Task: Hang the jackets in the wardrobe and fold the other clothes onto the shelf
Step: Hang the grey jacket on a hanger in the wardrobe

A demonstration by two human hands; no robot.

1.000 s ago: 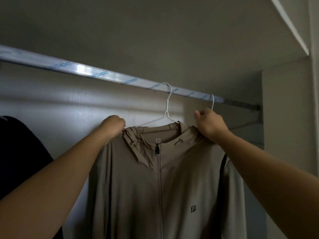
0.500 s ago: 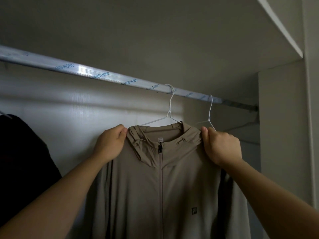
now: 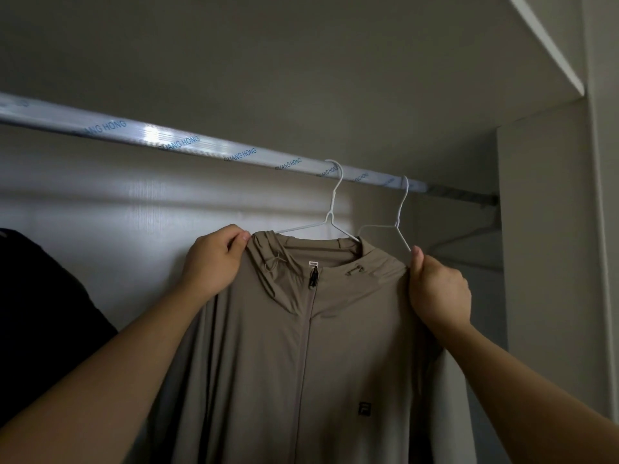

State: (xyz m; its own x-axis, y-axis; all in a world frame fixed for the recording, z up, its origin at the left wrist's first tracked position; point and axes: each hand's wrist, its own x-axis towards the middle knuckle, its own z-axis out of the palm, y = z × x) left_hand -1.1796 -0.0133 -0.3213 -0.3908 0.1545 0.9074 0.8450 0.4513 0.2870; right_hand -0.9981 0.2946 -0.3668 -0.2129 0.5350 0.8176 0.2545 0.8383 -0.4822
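**A:** Where's the jacket [image 3: 301,346]?

**B:** In the wardrobe. It's a taupe zip-up with a hood, facing us on a white wire hanger [image 3: 331,209] whose hook sits over the rail [image 3: 167,139]. The zip is closed up to the collar and there's a small dark logo on the chest.

**A:** And the hands?

**B:** Both are on it. The left hand [image 3: 214,262] has its fingers curled and pinches the fabric at the shoulder by the hood's edge. The right hand [image 3: 438,289] grips the opposite shoulder with its thumb pointing up.

**A:** Is that another hanger beside it?

**B:** Yes, a second white hanger [image 3: 400,216], bare, hooked on the rail just to the right. Its lower arm runs down to that raised thumb, but I can't tell whether they touch.

**A:** Anything else in there?

**B:** A dark garment [image 3: 40,313] hangs at the far left, and a white shelf [image 3: 542,41] runs above the rail.
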